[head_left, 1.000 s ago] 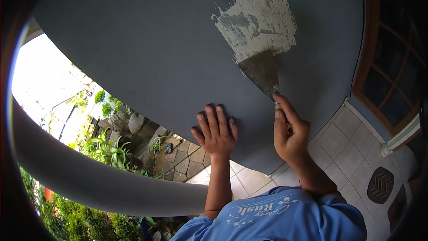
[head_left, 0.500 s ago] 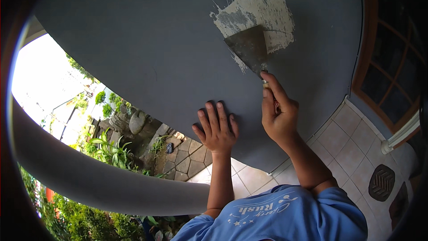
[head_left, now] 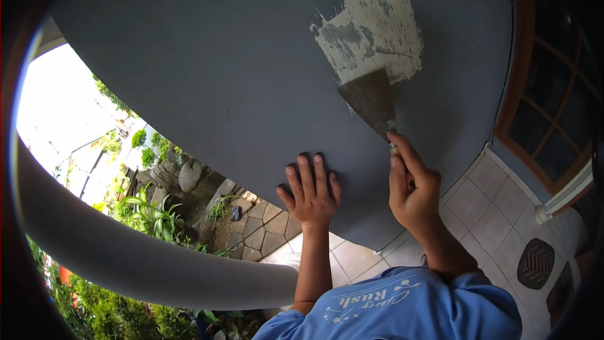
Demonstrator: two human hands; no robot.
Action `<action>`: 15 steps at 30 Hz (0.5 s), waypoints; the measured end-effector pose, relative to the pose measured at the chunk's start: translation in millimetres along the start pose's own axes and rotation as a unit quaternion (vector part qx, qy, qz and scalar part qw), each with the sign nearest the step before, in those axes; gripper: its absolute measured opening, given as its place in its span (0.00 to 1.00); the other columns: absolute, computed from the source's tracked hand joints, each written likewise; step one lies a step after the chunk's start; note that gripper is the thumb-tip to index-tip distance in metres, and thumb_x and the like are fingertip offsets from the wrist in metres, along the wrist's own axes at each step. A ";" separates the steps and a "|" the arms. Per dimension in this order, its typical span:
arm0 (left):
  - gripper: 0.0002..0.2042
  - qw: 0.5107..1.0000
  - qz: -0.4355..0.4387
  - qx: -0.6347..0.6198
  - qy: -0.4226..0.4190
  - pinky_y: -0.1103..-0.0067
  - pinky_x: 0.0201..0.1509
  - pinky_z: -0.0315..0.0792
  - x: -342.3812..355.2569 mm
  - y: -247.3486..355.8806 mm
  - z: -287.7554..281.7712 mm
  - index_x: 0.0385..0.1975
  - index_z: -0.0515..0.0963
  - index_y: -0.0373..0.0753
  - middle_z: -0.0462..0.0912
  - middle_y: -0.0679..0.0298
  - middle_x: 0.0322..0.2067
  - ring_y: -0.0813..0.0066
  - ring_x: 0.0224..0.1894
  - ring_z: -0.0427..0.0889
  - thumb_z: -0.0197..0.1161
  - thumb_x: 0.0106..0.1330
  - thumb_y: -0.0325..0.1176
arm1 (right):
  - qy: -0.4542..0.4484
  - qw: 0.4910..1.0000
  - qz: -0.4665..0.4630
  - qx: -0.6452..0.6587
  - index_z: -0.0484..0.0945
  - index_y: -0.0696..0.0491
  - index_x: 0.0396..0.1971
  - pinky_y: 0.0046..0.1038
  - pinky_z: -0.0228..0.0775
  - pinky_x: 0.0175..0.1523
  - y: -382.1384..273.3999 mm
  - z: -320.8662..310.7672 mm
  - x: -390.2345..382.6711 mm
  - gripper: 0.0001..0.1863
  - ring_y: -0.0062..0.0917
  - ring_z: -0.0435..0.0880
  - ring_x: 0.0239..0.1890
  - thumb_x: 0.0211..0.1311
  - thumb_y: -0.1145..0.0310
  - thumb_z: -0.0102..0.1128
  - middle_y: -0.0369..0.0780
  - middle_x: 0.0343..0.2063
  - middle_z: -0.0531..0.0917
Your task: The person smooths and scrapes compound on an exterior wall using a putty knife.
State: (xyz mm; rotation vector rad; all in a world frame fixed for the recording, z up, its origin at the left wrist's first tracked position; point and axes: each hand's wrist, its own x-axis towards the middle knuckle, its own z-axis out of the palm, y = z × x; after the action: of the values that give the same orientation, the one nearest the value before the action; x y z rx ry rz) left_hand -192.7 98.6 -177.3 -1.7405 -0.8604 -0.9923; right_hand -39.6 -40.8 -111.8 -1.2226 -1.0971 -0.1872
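Note:
My right hand (head_left: 416,192) grips a putty knife (head_left: 372,101) by its handle, index finger stretched along it toward the blade. The wide, dull metal blade lies against the grey wall (head_left: 220,75), its edge at the lower end of a whitish patch (head_left: 371,25). That patch has ragged, streaky borders, with grey showing through in places. Lower on the wall and to the left, my left hand (head_left: 313,198) rests flat with its fingers spread, holding nothing. My palm hides most of the knife's handle.
A rounded pale column (head_left: 176,274) curves across the lower left. Beyond it are garden plants (head_left: 148,211), rocks and stone paving (head_left: 261,230). Floor tiles (head_left: 487,198) run along the wall's foot at right, with a dark mat (head_left: 536,264) and a wood-framed window (head_left: 547,101).
My right hand has drawn the putty knife down the wall, from over the whitish patch to its lower end. My left hand stays flat on the wall; the view has shifted slightly.

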 end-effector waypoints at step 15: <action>0.26 1.000 -0.019 0.014 -0.015 0.56 0.76 0.31 0.8 4.7 0.7 0.65 0.70 0.53 0.65 0.62 0.68 0.59 0.74 0.55 0.45 0.69 0.51 | 0.026 0.999 -0.021 -0.044 0.75 0.57 0.55 0.17 0.68 0.24 9.4 4.0 6.1 0.18 0.16 0.80 0.18 0.65 0.78 0.54 0.39 0.23 0.83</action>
State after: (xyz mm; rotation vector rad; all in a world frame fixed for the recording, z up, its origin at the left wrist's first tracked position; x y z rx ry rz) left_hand -188.1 97.8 -178.5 -1.7253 -0.9266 -0.9766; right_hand -32.7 -31.4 -113.7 -1.2664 -1.0800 -0.2995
